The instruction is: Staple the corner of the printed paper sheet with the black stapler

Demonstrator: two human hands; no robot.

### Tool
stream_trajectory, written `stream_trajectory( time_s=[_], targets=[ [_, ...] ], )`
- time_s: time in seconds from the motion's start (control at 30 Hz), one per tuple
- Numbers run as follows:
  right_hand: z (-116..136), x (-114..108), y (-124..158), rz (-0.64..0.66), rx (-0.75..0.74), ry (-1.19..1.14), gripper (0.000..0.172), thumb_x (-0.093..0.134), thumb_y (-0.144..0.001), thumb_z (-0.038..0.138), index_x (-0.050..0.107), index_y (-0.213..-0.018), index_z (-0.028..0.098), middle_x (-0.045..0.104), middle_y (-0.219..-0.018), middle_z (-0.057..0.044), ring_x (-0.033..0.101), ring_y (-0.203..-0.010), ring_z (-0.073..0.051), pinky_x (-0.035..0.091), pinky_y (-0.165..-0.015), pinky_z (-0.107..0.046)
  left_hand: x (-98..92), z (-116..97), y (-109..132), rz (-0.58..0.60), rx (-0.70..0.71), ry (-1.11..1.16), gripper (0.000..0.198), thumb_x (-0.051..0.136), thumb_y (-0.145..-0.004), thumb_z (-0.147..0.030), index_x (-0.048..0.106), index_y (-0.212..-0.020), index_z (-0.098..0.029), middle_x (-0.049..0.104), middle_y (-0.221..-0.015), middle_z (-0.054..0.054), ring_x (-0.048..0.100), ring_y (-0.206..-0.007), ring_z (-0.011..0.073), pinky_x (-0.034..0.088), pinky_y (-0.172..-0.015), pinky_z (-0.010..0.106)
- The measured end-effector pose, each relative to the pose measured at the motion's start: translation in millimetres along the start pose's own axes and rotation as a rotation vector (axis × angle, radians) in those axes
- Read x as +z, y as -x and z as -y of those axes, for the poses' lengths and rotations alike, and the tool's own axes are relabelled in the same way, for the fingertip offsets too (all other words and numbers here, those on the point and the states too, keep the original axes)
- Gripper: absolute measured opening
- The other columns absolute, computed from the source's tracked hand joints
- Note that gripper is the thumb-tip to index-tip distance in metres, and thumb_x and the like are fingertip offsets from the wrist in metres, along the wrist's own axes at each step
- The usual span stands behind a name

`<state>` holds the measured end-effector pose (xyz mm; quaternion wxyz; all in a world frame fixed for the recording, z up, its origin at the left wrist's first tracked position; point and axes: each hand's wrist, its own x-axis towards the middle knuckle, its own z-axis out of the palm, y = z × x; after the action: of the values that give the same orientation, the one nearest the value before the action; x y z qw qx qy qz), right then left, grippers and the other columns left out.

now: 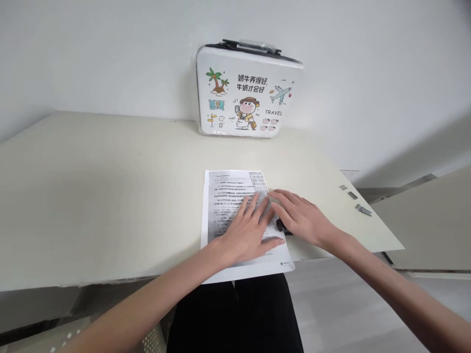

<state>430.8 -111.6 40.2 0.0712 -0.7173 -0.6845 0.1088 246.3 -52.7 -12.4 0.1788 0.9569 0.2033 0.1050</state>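
Note:
A printed sheet of paper [217,196] lies on the table, its lower end reaching past the front edge. My left hand [246,230] rests flat on the sheet with fingers spread, holding nothing. At the paper's right edge, my right hand [303,215] is wrapped over a black stapler [281,226], its fingers close to those of my left hand. Only a small black part of the stapler shows; the rest is hidden beneath the palm. Whether its jaws are around the paper cannot be seen.
A white cartoon case [250,93] with a black handle stands upright against the wall at the back of the table [110,196]. Several small grey strips, apparently staples [363,210], lie near the table's right edge. A pale cabinet [434,220] stands to the right.

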Motion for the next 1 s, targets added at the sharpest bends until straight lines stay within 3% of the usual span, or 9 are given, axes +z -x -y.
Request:
stream_trajectory(
  time_s=[0.4,0.57,0.63,0.77,0.9,1.0],
  targets=[
    [12.8,17.5,-9.8,-0.072,-0.049,0.268,0.053,0.028,-0.107,0.032,0.045,-0.157,0.028,0.049,-0.159,-0.012,0.046,-0.145,-0.034,0.044,-0.111,-0.060,0.4,1.8,2.8,-0.079,0.020,-0.051,0.084,0.027,-0.104,-0.069,0.025,-0.165,-0.011,0.017,-0.174,0.013,-0.007,-0.161,0.0329,0.001,-0.131,0.056],
    [5.6,5.0,-5.2,-0.180,-0.042,-0.020,0.048,0.027,-0.109,0.040,0.053,-0.147,0.028,0.059,-0.148,-0.010,0.058,-0.134,-0.029,0.049,-0.109,-0.052,-2.6,4.2,4.2,-0.050,0.014,-0.037,0.082,0.028,-0.104,-0.068,0.020,-0.167,-0.017,0.013,-0.175,0.010,-0.007,-0.161,0.0324,0.005,-0.131,0.057],
    [-5.9,-0.7,6.0,-0.246,-0.115,-0.179,0.045,0.026,-0.110,0.040,0.060,-0.136,0.027,0.066,-0.137,-0.009,0.063,-0.126,-0.025,0.052,-0.107,-0.045,-5.4,4.9,4.5,-0.018,0.004,-0.034,0.081,0.029,-0.104,-0.069,0.024,-0.166,-0.017,0.011,-0.175,0.009,-0.007,-0.160,0.0328,0.005,-0.131,0.057],
    [-37.8,-2.0,41.0,-0.181,-0.293,-0.280,0.035,0.042,-0.107,0.046,0.063,-0.129,0.027,0.073,-0.122,-0.008,0.070,-0.110,-0.025,0.058,-0.094,-0.040,-13.8,2.6,3.0,0.028,-0.021,-0.035,0.080,0.031,-0.103,-0.071,0.031,-0.164,-0.018,0.012,-0.175,0.008,-0.006,-0.161,0.0316,0.006,-0.132,0.055],
    [-68.2,6.8,75.8,-0.249,-0.115,-0.285,0.040,0.055,-0.101,0.055,0.063,-0.128,0.026,0.075,-0.115,-0.009,0.072,-0.095,-0.025,0.060,-0.080,-0.038,-26.7,2.0,16.1,-0.001,-0.083,-0.009,0.076,0.035,-0.104,-0.068,0.029,-0.166,-0.023,0.013,-0.175,0.006,0.001,-0.161,0.0310,0.014,-0.131,0.054],
    [-86.9,13.2,100.2,-0.354,0.050,-0.318,0.041,0.056,-0.099,0.059,0.065,-0.123,0.026,0.076,-0.110,-0.008,0.071,-0.084,-0.024,0.059,-0.072,-0.036,-39.9,16.2,49.5,-0.056,-0.175,-0.027,0.071,0.040,-0.104,-0.064,0.029,-0.165,-0.030,0.019,-0.174,0.002,0.007,-0.161,0.0325,0.018,-0.130,0.057]
  ],
)
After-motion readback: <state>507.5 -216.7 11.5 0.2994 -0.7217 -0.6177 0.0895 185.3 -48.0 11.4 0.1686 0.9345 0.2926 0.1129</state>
